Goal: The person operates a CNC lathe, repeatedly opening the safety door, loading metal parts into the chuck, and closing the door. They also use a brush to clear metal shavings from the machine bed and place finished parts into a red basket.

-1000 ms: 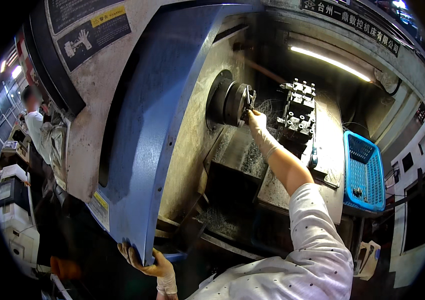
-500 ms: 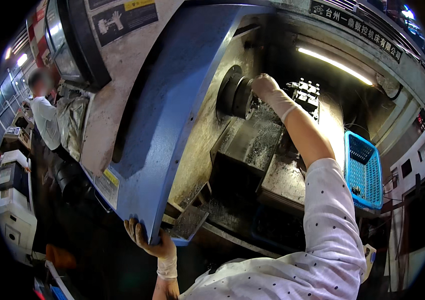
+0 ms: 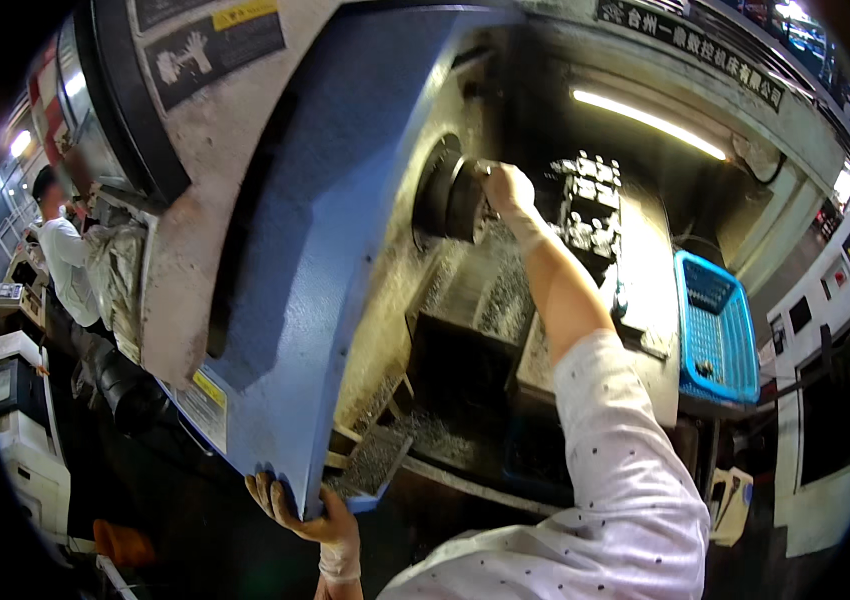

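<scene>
My left hand, in a pale glove with dark bare-looking fingertips, wraps round the lower edge of a blue lathe door. Inside the machine my gloved right hand reaches to the front face of a dark round chuck. Its fingers are closed at the chuck's centre; whatever they hold is hidden behind them. Beyond my right forearm stands a tool holder block with several bolts on top. Metal chips cover the slide under the chuck.
A blue plastic basket with a few small parts sits to the right of the bed. A lit tube lamp runs across the enclosure. A chip-filled tray juts out below the door. At far left, another person stands by a machine.
The whole view has shifted, so the machine sits slightly further left. My right hand stays at the chuck, its wrist a little turned. My left hand keeps hold of the door edge.
</scene>
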A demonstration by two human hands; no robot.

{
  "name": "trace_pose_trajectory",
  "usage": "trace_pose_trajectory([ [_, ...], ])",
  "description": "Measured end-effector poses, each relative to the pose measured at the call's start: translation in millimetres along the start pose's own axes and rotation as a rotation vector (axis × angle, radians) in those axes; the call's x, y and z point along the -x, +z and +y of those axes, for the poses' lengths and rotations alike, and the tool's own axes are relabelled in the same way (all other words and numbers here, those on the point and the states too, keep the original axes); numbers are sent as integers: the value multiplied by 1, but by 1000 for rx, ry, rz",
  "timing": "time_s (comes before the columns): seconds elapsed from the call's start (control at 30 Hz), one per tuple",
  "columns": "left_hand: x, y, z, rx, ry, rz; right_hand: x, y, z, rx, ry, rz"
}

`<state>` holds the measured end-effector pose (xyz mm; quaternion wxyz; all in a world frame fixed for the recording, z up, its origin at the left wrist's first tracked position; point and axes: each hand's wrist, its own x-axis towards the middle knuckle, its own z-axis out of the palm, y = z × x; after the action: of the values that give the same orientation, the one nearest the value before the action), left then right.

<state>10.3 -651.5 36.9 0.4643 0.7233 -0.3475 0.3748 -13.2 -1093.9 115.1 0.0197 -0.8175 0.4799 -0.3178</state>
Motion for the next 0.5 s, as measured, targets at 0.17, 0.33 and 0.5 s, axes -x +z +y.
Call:
trace_pose_trajectory([
  [0.17,-5,12,3,18,59,26,16,-25,-9,-17,113,-23],
  [0.33,-4,1,-13,-55,94,70,135,-67,10,3,-385,23],
  [0.5,1,7,-10,-14,44,-5,171,-119,136,309,18,-185],
])
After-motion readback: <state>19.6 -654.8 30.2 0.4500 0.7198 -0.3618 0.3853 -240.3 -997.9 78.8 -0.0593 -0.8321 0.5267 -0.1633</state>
